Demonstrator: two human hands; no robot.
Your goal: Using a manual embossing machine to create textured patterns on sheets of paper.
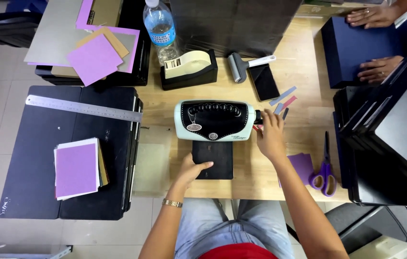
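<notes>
A pale green and black die-cutting machine point(214, 120) stands in the middle of the wooden table point(304, 72). A black cutting plate point(216, 156) sticks out of its near side. My left hand point(191, 169) rests on the plate's near left corner, thumb on top. My right hand point(270, 136) grips the crank handle point(259, 116) on the machine's right end.
A tape dispenser point(189, 68), water bottle point(160, 29), roller point(244, 64) and phone point(264, 82) lie behind the machine. Purple scissors point(326, 168) and purple paper point(302, 165) sit at right. Another person's hands point(378, 43) press a dark blue box point(350, 50). Purple cards point(76, 170) and a steel ruler point(83, 108) lie left.
</notes>
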